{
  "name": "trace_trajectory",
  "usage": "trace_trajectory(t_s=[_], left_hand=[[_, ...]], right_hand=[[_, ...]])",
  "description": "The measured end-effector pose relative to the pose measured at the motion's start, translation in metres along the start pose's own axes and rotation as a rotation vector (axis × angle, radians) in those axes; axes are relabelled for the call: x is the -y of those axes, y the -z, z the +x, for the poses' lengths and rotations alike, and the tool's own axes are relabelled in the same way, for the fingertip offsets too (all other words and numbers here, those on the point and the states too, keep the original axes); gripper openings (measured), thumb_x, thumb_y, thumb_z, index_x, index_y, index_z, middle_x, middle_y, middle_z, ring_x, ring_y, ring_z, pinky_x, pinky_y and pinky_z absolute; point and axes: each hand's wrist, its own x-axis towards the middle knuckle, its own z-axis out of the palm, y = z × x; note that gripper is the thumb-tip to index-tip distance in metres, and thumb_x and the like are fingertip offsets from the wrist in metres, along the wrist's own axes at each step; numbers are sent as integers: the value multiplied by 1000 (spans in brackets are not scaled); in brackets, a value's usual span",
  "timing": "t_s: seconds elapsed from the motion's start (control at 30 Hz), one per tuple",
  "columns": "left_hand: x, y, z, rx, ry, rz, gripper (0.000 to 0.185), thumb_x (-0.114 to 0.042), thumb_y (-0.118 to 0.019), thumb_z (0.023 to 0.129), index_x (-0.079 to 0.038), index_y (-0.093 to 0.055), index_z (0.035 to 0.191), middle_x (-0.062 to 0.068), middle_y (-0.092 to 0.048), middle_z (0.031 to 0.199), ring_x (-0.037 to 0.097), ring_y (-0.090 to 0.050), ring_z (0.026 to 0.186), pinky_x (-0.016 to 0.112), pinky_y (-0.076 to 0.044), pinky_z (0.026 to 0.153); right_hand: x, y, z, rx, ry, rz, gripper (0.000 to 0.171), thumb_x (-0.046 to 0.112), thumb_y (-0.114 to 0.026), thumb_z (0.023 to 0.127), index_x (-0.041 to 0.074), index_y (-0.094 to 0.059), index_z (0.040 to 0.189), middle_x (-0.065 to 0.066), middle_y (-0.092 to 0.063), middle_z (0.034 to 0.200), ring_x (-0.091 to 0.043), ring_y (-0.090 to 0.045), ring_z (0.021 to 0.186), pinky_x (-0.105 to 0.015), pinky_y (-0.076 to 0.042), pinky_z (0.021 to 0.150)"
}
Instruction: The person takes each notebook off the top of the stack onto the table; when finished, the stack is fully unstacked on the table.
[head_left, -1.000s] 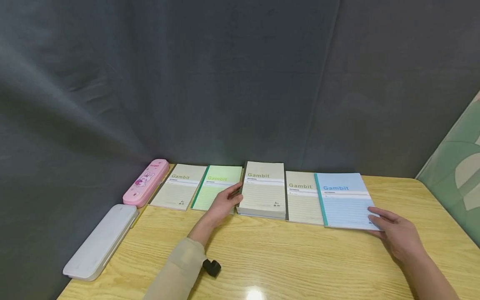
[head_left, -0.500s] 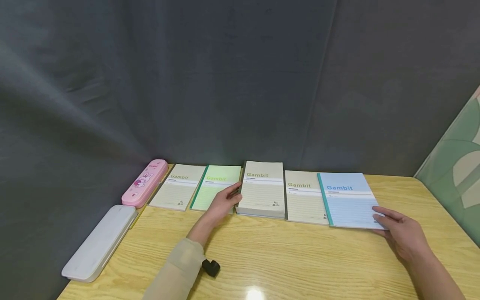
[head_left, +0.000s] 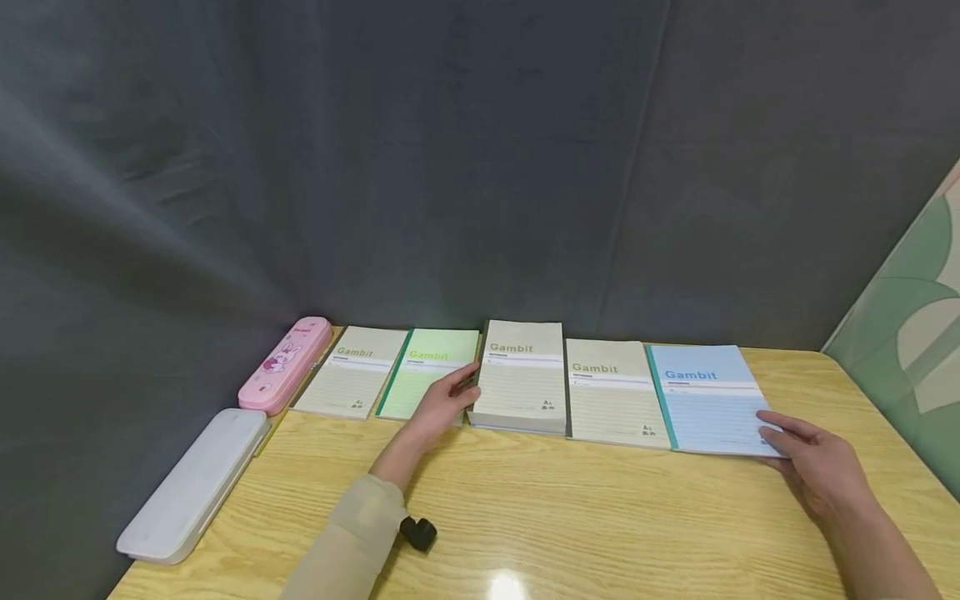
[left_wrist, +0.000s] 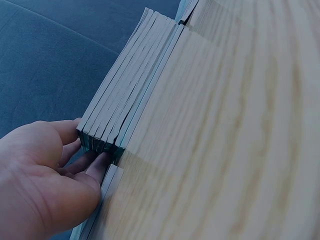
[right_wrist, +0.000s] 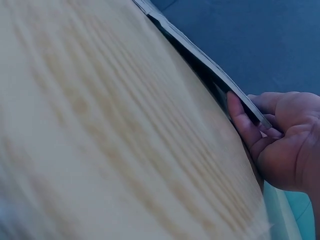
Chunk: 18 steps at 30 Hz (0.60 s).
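In the head view my right hand (head_left: 821, 471) pinches the lower right corner of a blue notebook (head_left: 705, 400) with a green spine. The right wrist view shows that notebook (right_wrist: 210, 65) tilted, its held edge raised off the table with a finger beneath. A beige notebook (head_left: 611, 396) lies just left of it. My left hand (head_left: 438, 408) touches the dark spine side of a thick stack of notebooks (head_left: 521, 375) with a beige one on top. In the left wrist view its fingers (left_wrist: 70, 131) rest against the stack's end (left_wrist: 135, 70).
Left of the stack lie a green notebook (head_left: 431, 371) and another beige notebook (head_left: 348, 371). A pink pencil case (head_left: 285, 364) and a white case (head_left: 195, 483) line the left edge of the wooden table (head_left: 562, 517). A dark curtain (head_left: 480, 167) hangs behind.
The blue notebook has slid right in my right hand, uncovering the beige notebook it overlapped. My left hand stays at the stack. The view has shifted slightly.
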Motion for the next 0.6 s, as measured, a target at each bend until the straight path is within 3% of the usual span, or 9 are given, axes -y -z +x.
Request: trace_trajectory(t_s=[0.07,0.17,0.27,0.37,0.43,0.5,0.6], left_hand=[[-1,0,0,-2,6,2,53,-14,-59,104,-14,-43,155,14,-38,158,32,-38,144,42,-36,115],[-2,0,0,-7,4,4,53,-13,-59,104,-14,-44,155,15,-39,157,32,-38,143,43,-37,114],[-2,0,-1,-3,2,0,53,-13,-59,104,-13,-44,155,15,-39,157,33,-39,143,43,-38,114],[-2,0,-1,7,3,-8,53,-14,-59,104,-13,-43,155,16,-39,157,33,-38,143,44,-37,115],[-2,0,-1,7,8,-14,53,-14,-58,104,-13,-42,155,16,-39,157,33,-37,144,44,-36,115],[-2,0,-2,6,10,-16,54,-14,-58,104,-13,-42,155,16,-39,157,33,-36,144,44,-35,115],[-2,1,-2,12,3,-18,54,-14,-58,104,-13,-42,156,16,-38,157,34,-36,144,46,-35,115]], right_hand=[[0,0,1,-3,15,-35,14,13,-74,95,25,-80,97,20,-57,99,0,-65,84,-27,-60,74],[0,-2,1,-39,43,-190,13,17,-70,98,23,-79,105,15,-59,102,1,-62,82,-27,-60,72],[0,-5,1,-75,80,-411,30,23,-62,103,6,-70,127,-10,-59,122,0,-61,81,-27,-60,70],[3,-8,-1,-94,118,-634,52,32,-55,106,-6,-54,141,-33,-44,140,-14,-62,90,-22,-57,73],[5,-9,-2,-96,148,-759,59,38,-52,106,-7,-50,143,-39,-38,146,-34,-61,106,-35,-55,89],[8,-10,-3,-100,169,-849,59,41,-51,106,-5,-52,142,-41,-37,146,-52,-48,122,-50,-46,102],[10,-13,-5,-104,194,-912,55,37,-51,106,-6,-54,140,-43,-36,145,-64,-32,131,-75,-29,100]])
